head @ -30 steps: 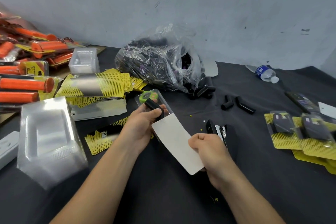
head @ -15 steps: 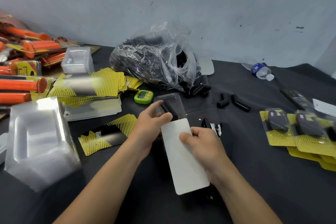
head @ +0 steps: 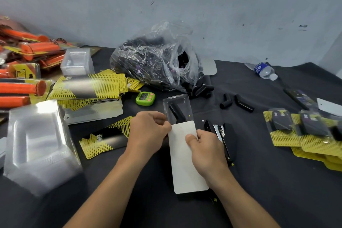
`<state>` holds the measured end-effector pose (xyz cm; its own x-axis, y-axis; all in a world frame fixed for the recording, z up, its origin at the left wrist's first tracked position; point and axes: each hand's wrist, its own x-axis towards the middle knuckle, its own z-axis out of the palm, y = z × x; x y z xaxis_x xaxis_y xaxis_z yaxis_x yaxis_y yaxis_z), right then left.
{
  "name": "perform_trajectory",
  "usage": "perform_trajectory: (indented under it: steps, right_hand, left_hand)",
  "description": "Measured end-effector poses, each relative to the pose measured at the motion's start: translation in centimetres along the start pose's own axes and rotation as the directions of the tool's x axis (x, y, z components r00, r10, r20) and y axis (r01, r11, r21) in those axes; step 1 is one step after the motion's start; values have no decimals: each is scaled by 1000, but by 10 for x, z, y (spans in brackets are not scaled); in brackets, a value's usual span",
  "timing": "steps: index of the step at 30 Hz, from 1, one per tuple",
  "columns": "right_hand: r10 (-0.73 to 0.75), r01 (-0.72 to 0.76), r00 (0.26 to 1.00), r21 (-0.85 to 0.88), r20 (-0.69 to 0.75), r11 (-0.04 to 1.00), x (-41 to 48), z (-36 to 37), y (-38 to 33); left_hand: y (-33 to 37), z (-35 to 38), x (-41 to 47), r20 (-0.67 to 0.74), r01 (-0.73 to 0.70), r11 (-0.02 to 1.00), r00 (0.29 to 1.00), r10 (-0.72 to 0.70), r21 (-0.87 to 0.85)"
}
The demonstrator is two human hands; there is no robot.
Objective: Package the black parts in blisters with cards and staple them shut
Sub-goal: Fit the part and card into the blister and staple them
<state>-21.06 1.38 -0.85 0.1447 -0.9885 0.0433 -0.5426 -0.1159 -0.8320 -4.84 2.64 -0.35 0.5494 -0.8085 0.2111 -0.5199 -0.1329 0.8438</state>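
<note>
The left hand (head: 148, 133) has its fingers curled tight, pinching the near edge of the blister (head: 185, 102) right where the card (head: 185, 168) meets it. The right hand (head: 207, 152) grips the card's right side, thumb flat on its white back and the other fingers curled beneath. The card's far end sits at the blister's mouth; how far in it goes I cannot tell. One black part (head: 176, 112) lies tilted inside the blister, front and centre over the counter (head: 277, 190). A stapler (head: 220, 135) lies just right of the right hand. Behind are a bag (head: 157, 63) of parts, a green timer (head: 145, 98) and two loose parts (head: 225, 102). A stack of cards (head: 88, 87) sits left, finished packs (head: 281, 122) right.
</note>
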Motion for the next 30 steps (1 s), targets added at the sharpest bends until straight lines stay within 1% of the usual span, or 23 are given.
perform_trajectory:
  steps: [2,4,8,12,15,19,21,24,26,27,28,29,30]
  right_hand:
    - [3,-3,1000,-6,-4,1000,1,-1,1]
    - [-11,11,1000,-16,-13,1000,1,-1,2]
    - [-67,65,997,-55,-32,996,0,1,2]
    - [-78,76,997,-78,-21,994,0,3,1]
    - [-103,99,994,-104,-26,990,0,2,0]
    - [-91,85,995,-130,-40,988,-1,0,0]
    - [-69,61,996,-131,-58,989,0,-1,-2]
    - [-38,26,993,-110,-108,994,1,-2,-5]
    - [-48,38,993,-94,-111,995,3,-3,-4]
    - [-56,49,995,-85,-88,995,4,-4,-2]
    - [-56,53,998,-74,-33,996,5,-5,0]
    - [-49,51,997,-36,60,998,6,-7,2]
    - [-42,35,986,46,161,998,7,-9,4]
  left_hand:
    - [1,0,-4,28,-47,998,999,46,51]
    - [3,0,-9,50,-50,997,998,47,66]
    - [5,3,-12,92,22,998,995,-27,64]
    - [5,4,-14,129,88,995,987,-92,38]
    - [5,3,-14,182,45,998,982,-53,45]
    - [6,-2,-19,280,-86,990,958,52,112]
    - [6,-3,-20,283,-103,992,956,79,70]
    - [7,-2,-20,251,-63,997,965,74,-49]
    - [8,-1,-19,234,-21,991,971,51,-130]
    - [7,0,-18,220,-1,988,975,35,-155]
    - [6,0,-17,199,7,988,980,24,-156]
    - [5,-1,-16,173,8,990,985,16,-137]
    - [4,-1,-14,147,2,993,989,14,-114]
